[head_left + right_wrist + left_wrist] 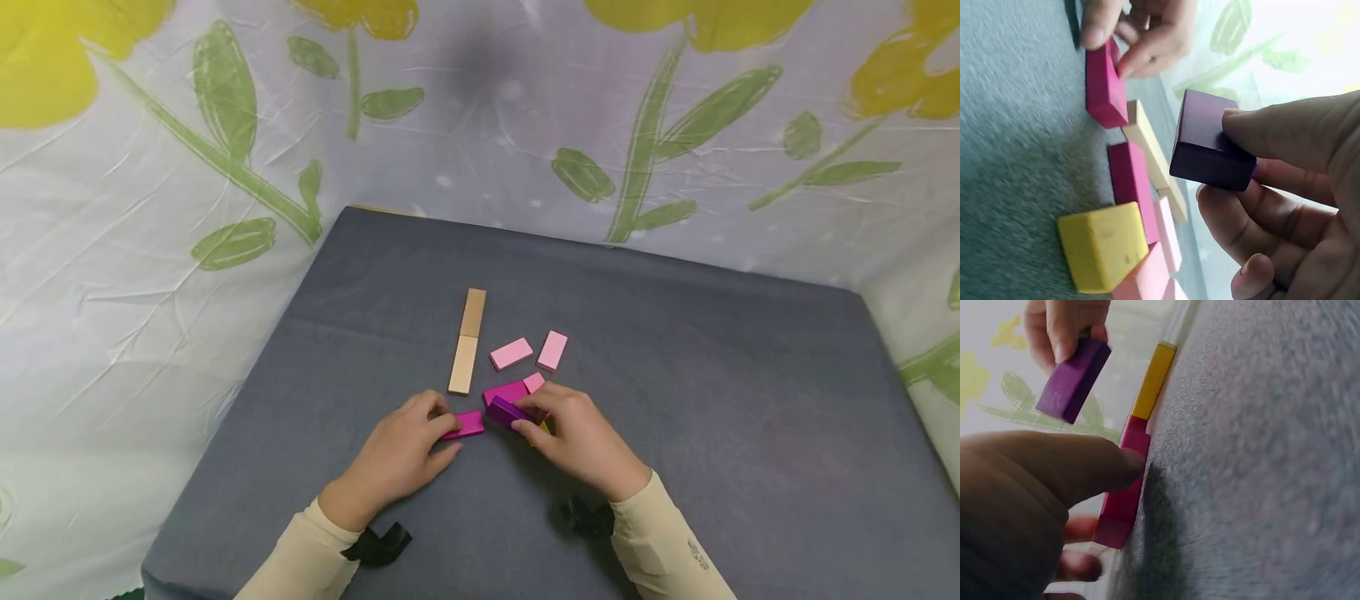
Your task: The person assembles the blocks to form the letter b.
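My right hand (577,429) pinches a purple block (1207,140) between thumb and fingers, raised off the table in the left wrist view. The left hand (405,446) has its thumb and fingers about a magenta block (468,424) that lies on the cloth. Just beyond the purple block lies a second magenta block (1132,187), with a pink block (533,382) at its end. A yellow block (1104,247) rests beside these two, mostly covered by my right hand in the head view.
Two tan blocks (464,362) lie end to end in a line farther back. To their right are two loose pink blocks, one slanted (512,354) and one more upright (552,351). Grey cloth (712,400) covers the table; a flower-patterned curtain (495,150) hangs behind it.
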A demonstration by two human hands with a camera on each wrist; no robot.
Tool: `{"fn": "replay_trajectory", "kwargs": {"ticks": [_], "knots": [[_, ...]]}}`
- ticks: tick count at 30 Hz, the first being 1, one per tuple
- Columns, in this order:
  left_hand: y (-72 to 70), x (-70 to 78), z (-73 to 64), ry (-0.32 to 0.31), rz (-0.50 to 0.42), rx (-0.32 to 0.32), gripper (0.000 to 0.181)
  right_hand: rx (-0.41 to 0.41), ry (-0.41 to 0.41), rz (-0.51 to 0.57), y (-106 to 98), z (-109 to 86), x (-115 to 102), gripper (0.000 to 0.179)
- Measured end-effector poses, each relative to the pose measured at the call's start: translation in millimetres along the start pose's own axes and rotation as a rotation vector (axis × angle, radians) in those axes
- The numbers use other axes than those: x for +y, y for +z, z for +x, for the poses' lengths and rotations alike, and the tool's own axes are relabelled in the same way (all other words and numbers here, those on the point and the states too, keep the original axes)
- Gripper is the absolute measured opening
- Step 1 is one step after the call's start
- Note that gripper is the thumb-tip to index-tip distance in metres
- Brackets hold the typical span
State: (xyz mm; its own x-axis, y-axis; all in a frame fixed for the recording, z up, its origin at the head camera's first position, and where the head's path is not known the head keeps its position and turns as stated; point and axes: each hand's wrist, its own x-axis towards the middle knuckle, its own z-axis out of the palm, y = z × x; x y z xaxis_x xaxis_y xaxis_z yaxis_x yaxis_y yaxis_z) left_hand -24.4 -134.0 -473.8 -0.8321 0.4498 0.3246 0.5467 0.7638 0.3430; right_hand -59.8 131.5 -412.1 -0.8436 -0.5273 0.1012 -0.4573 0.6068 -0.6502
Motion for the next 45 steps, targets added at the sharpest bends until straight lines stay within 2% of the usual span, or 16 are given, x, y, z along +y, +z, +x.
{"fn": "replay_trajectory", "kwargs": {"ticks": [5,12,16,20,23,29,35,45], "knots": [[1.1,-0.8,0.6,0.001,-0.017,-0.018,0.019,-0.017,-0.003,0.026,5.8,-10.7,3.2,0.019],[1.6,-1.2,-3.2,-0.04,0.0,-0.073,0.036,-0.114,-0.009,0.076,17.4,-15.5,1.4,0.01],[0.7,-4.9,-6.7,-0.048,-0.078,-0.116,0.048,-0.166,-0.01,0.079,23.0,-15.7,-0.6,0.006],[-2.2,-10.5,-10.2,-0.051,-0.192,-0.137,0.041,-0.211,0.005,0.077,27.3,-16.3,-0.8,0.004],[-3.9,-13.2,-9.4,-0.046,-0.234,-0.133,0.037,-0.216,0.018,0.067,28.3,-16.4,0.2,0.004],[-3.7,-14.0,-6.9,-0.052,-0.197,-0.113,0.04,-0.214,0.027,0.051,28.7,-15.9,2.5,0.005],[-1.9,-12.5,-5.4,-0.082,-0.16,-0.116,0.04,-0.22,0.013,-0.049,29.7,-16.3,3.8,0.007],[-3.1,-9.5,-1.9,-0.124,-0.166,-0.13,0.044,-0.221,0.016,-0.084,30.8,-17.1,2.2,0.007]]}}
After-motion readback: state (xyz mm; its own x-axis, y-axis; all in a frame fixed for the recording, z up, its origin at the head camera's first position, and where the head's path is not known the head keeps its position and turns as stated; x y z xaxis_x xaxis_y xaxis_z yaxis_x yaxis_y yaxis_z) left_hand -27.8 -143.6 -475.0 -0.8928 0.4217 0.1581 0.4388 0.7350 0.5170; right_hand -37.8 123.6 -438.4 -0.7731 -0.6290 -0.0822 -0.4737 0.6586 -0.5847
